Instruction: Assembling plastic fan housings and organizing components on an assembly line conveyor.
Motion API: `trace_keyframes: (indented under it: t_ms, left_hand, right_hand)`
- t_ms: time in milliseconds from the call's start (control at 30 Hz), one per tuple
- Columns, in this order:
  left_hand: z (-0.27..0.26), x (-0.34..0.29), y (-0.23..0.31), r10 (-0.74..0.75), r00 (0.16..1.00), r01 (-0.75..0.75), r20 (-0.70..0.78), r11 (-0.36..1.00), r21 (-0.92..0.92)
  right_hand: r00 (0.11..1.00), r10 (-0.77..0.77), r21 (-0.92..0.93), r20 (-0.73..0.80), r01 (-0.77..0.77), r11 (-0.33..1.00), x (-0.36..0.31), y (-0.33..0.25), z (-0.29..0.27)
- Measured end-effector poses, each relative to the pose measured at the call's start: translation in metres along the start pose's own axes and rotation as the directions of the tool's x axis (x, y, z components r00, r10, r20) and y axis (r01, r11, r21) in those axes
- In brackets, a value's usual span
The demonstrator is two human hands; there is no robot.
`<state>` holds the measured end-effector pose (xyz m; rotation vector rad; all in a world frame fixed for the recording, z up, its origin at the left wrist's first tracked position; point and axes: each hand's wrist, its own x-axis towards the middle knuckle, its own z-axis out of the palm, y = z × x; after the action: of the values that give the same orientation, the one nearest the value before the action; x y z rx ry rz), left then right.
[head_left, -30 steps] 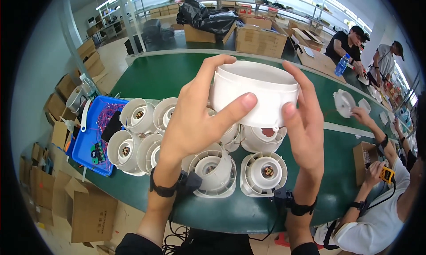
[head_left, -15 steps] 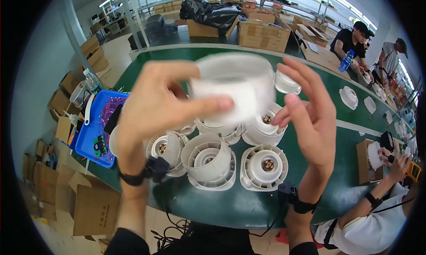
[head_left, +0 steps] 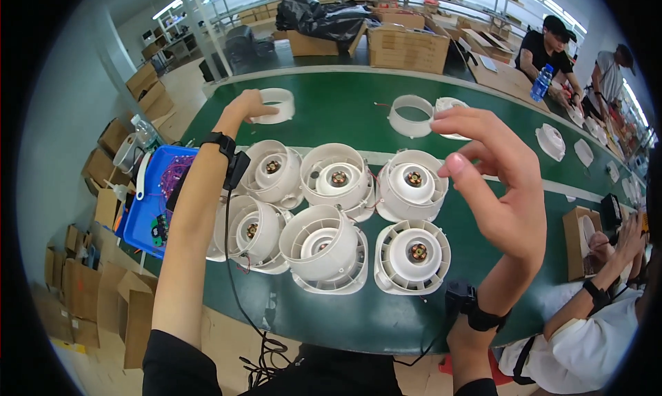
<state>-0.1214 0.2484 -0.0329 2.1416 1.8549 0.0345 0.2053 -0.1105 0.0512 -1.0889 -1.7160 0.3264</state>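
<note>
Nearest on the green, smooth-topped surface [head_left: 331, 320] stands a round white plastic housing [head_left: 407, 263] with radial fins about a domed hub and a brass-coloured metal centre; just left of it, a deep white plastic cylinder [head_left: 345, 252] leans, open-mouthed, on a finned base. The right hand [head_left: 500, 182] is raised above the right side, its fingers curved and apart, with nothing between them. Behind the near pieces, a row of three white domed housings [head_left: 412, 182] shows thin, smooth walls and similar metal centres. Past that row, at the far left, the left hand [head_left: 247, 111] is at a short white plastic ring [head_left: 287, 112], which sits just to the right of the wrist line, its fingers overlapping the ring's left side; whether they clamp it I cannot tell. The ring is wider than tall, its round opening facing upward, so no long axis stands out, and the left hand is plainly the nearer one. Well to its right, beyond the right hand's fingertips, rests a matching white open band [head_left: 412, 127]. Farther off stands a brown corrugated cardboard box [head_left: 407, 54].
</note>
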Motion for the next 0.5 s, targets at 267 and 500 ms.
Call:
trace_keyframes:
  t_ms: [267, 500]
  left_hand:
    - [-0.009, -0.005, -0.034, 0.433, 0.872, -0.331, -0.228, 0.865, 0.376]
    - [0.051, -0.265, 0.169, 0.919, 0.391, -0.920, 0.054, 0.391, 0.002]
  right_hand:
    - [0.991, -0.084, -0.048, 0.102, 0.089, 0.995, 0.000, 0.004, -0.006]
    - [0.984, -0.152, -0.104, 0.091, 0.161, 0.981, -0.002, 0.007, -0.015]
